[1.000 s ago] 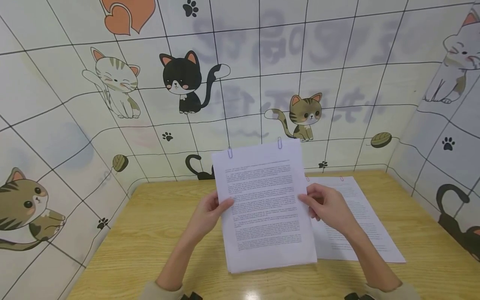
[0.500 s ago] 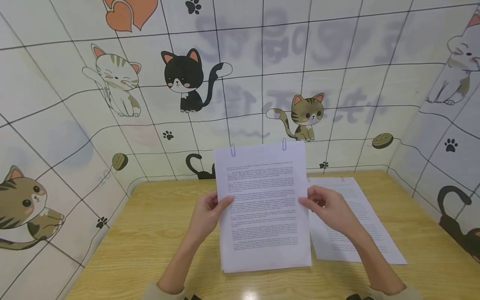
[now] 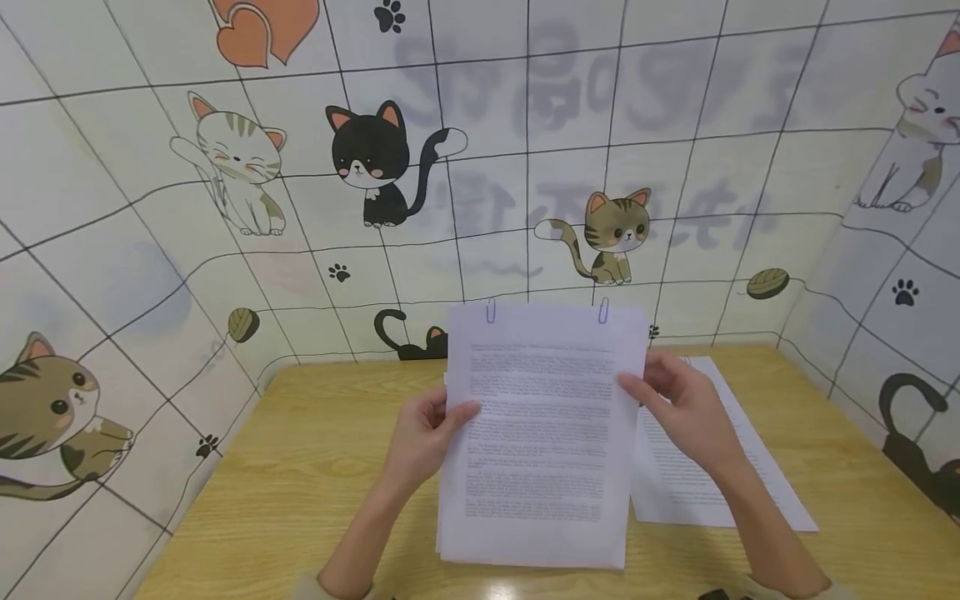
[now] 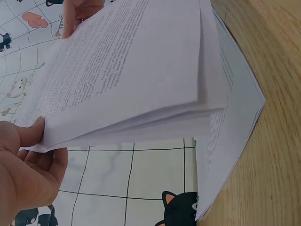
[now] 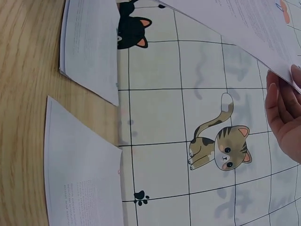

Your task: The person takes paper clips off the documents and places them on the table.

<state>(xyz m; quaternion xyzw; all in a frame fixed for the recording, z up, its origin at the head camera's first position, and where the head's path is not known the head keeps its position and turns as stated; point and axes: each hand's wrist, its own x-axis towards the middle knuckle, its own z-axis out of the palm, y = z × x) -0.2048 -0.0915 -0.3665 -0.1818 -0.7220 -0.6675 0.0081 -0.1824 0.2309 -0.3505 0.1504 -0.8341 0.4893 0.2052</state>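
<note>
A sheaf of printed paper [image 3: 540,467] is held up by its two long sides, facing the head camera. Two paper clips [image 3: 491,311] sit on its top edge. My left hand [image 3: 420,433] pinches the left side, thumb in front and fingers behind. On the right side, a little higher, my right hand [image 3: 693,417] pinches it the same way. The left wrist view shows the sheets [image 4: 164,70] slightly parted at a lower corner. Behind the sheaf another stack of printed paper [image 4: 240,113] lies on the table, mostly hidden in the head view.
A further clipped stack of printed paper [image 3: 738,467] lies on the wooden table [image 3: 322,442] at the right, partly behind my right hand. Its pinkish clip shows at the far edge. A wall [image 3: 495,208] with cat drawings closes off the table at the back and sides.
The held sheaf has shifted right and lower in the head view, its tilt now leaning the other way. My right hand has moved right and slightly up; both hands keep their grip.
</note>
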